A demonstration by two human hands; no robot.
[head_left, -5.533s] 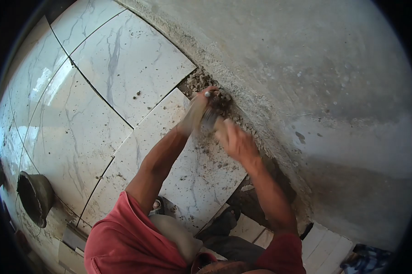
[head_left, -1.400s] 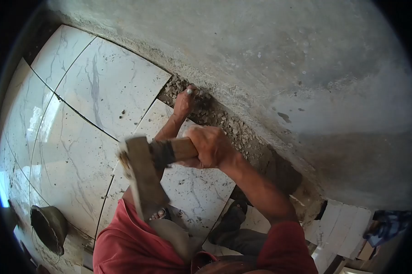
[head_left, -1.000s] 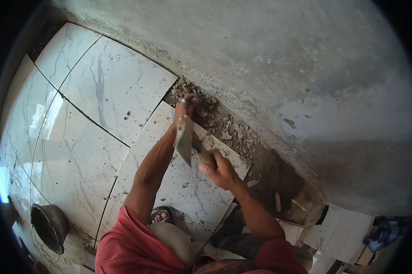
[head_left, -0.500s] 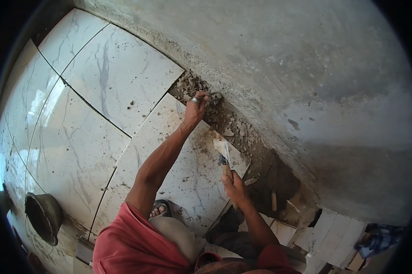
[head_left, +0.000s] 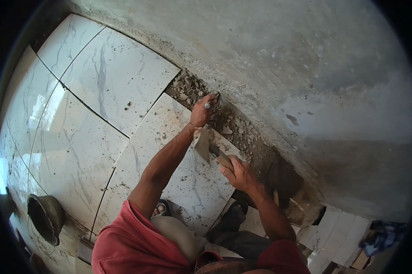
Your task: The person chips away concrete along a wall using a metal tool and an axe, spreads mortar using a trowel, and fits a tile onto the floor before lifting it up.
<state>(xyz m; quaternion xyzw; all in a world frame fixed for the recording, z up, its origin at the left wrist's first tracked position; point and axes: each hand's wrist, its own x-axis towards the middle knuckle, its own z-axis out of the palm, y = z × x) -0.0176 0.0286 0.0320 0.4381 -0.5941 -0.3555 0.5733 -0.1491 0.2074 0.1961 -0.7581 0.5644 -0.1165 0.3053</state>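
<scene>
My left hand (head_left: 203, 112) is closed at the wall's foot, over the rubble strip (head_left: 244, 134). A shiny round silver spot shows at its fingers. A small dark tip sticks out by the fingertips; what it belongs to I cannot make out. My right hand (head_left: 241, 173) grips the wooden handle of a trowel (head_left: 204, 147), whose pale, dirt-stained blade is tilted near my left wrist, above a marbled white tile (head_left: 194, 178). Broken mortar chunks (head_left: 187, 86) lie beside my left hand, between the tile edges and the wall.
A rough grey wall (head_left: 279, 59) rises along the right. More marbled tiles (head_left: 119, 73) cover the floor to the left. A dark bucket (head_left: 47, 219) lies tipped at lower left. Stacked pale tiles (head_left: 338, 235) and a checked cloth (head_left: 384, 237) are at lower right.
My right hand has moved up and slightly right, and the trowel blade has swung left toward my left wrist. My left hand has shifted slightly right and down along the rubble.
</scene>
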